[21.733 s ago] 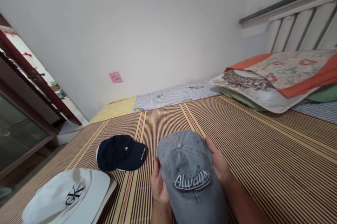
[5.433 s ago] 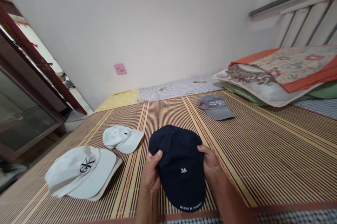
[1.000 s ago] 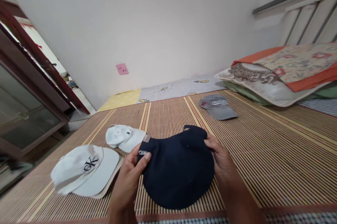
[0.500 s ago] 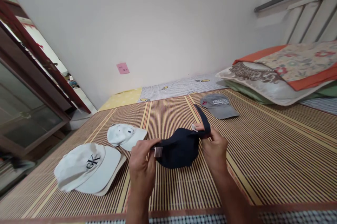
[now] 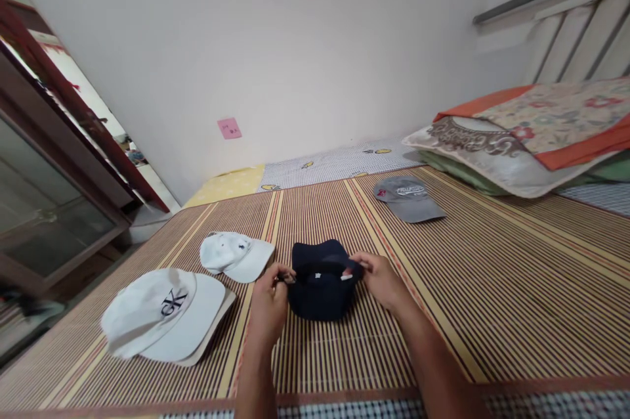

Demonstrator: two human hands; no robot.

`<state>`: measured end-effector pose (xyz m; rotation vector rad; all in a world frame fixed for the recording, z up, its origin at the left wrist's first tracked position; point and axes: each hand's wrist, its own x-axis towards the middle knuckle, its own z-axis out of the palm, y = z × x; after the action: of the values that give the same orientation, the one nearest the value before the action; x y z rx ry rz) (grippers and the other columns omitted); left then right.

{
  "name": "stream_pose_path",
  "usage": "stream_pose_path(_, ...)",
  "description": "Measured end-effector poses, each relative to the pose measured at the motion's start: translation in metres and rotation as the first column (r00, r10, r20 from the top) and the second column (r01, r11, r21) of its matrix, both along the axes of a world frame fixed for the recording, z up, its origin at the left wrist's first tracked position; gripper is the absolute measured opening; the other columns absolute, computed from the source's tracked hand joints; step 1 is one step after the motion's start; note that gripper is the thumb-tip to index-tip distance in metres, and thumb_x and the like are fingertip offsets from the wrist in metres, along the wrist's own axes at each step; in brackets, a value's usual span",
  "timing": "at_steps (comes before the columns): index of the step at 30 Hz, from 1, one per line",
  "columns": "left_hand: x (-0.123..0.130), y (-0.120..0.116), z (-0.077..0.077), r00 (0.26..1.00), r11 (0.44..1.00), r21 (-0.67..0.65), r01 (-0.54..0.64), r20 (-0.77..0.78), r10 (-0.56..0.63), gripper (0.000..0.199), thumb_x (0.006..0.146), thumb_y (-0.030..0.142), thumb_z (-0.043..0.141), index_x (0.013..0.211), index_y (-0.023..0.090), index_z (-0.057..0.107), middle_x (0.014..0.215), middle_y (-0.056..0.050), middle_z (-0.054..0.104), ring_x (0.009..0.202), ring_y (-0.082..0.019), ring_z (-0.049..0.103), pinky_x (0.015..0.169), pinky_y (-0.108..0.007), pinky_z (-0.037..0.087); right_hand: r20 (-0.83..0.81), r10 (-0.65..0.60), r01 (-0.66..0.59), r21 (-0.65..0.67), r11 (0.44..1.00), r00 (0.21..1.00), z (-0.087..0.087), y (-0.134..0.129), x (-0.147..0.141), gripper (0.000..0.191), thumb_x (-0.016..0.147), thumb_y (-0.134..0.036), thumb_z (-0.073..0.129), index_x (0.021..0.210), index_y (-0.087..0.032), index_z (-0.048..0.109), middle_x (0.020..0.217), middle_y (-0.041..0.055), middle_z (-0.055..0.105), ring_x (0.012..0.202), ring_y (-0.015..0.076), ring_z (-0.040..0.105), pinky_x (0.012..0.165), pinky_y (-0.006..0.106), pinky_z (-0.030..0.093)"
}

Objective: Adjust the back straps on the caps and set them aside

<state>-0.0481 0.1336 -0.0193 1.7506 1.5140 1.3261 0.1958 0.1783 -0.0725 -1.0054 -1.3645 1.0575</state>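
Observation:
A dark navy cap (image 5: 322, 297) is between my hands above the striped bamboo mat, its inside turned partly toward me, with small white labels showing. My left hand (image 5: 270, 297) pinches the cap's left edge. On the opposite edge, the fingers of my right hand (image 5: 381, 278) are closed. Left of my left hand lies a white cap with a small dark logo (image 5: 236, 255). Nearer and further left is a larger white cap with black letters (image 5: 170, 310), stacked on another brim. A grey cap (image 5: 409, 199) rests farther back on the right.
The bamboo mat (image 5: 516, 287) covers the bed. Pillows (image 5: 497, 150) with a floral orange-edged cloth (image 5: 556, 110) lie at the back right. Behind is a white wall (image 5: 315, 44) with a pink note (image 5: 230, 128). A dark red door frame (image 5: 113, 150) stands at the left.
The navy cap has turned so its inside now shows, and its raised strap or brim has come down. My right hand has moved left and my left hand slightly, both still on the cap.

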Motion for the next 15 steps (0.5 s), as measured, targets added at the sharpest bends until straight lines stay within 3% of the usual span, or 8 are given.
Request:
stream_pose_path(3,-0.014,0.009,-0.013,0.976,0.993,-0.053,-0.105,0.186,0.113,0.021,0.073,0.016,0.055,0.082,0.022,0.073,0.086,-0.003,0.075,0.092,-0.025,0.067,0.086,-0.034,0.05,-0.01,0.067,-0.068,-0.021,0.997,0.998,0.0,0.0,0.0,0.033,0.065,-0.016,0.057,0.085,-0.024,0.082,0.083,0.0031,0.082,0.088,0.0258,0.076,0.091,0.041,0.055)
stream_pose_path(7,-0.027,0.021,-0.036,0.816,0.931,-0.29,-0.22,0.468,0.338,0.017,0.079,0.029,0.066,0.093,0.022,0.073,0.105,-0.007,0.076,0.111,-0.03,0.067,0.084,-0.036,0.053,-0.063,-0.132,0.128,-0.067,0.989,0.989,-0.015,0.012,0.005,0.029,0.071,-0.022,0.061,0.091,-0.026,0.082,0.107,0.0066,0.082,0.113,0.0302,0.07,0.111,0.05,0.043)
stream_pose_path(10,-0.023,0.027,-0.048,0.763,0.913,-0.379,-0.153,0.542,0.353,0.029,0.087,0.042,0.066,0.103,0.019,0.073,0.117,-0.014,0.075,0.116,-0.033,0.068,0.084,-0.041,0.056,-0.127,-0.221,0.201,-0.154,0.967,0.967,-0.029,0.02,0.006,0.024,0.077,-0.036,0.07,0.097,-0.026,0.081,0.112,0.0103,0.081,0.118,0.0327,0.068,0.109,0.053,0.045)
stream_pose_path(15,-0.003,0.029,-0.054,0.634,0.91,-0.401,0.103,0.732,0.251,0.036,0.092,0.041,0.065,0.114,0.014,0.073,0.11,-0.018,0.08,0.101,-0.031,0.076,0.092,-0.045,0.059,-0.253,-0.126,0.052,-0.279,0.959,0.959,-0.039,0.018,-0.01,0.036,0.085,-0.054,0.069,0.106,-0.027,0.08,0.108,0.0112,0.083,0.106,0.0309,0.077,0.085,0.048,0.059)
